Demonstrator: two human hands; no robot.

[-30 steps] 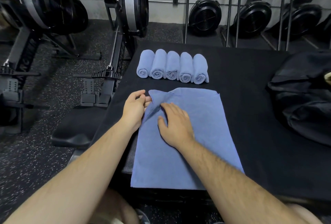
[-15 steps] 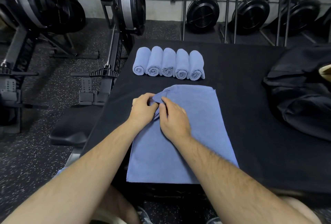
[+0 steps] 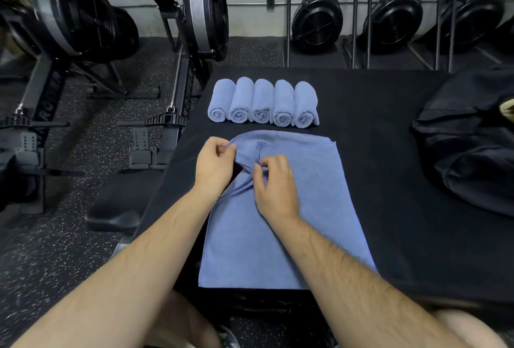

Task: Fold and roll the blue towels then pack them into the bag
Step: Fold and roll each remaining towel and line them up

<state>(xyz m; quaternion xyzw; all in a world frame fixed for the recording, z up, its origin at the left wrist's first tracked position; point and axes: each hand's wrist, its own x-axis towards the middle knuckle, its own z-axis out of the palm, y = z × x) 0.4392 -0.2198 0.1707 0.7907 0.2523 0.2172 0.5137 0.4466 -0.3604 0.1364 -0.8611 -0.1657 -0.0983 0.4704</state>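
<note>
Two bare hands work one flat blue cloth towel (image 3: 292,222) on the black padded table (image 3: 389,153): left hand (image 3: 215,164) pinches its far-left corner, right hand (image 3: 275,183) grips a bunched fold just beside. Five rolled blue towels (image 3: 262,103) lie beyond; crumpled black bag (image 3: 470,147) sits far right.
</note>
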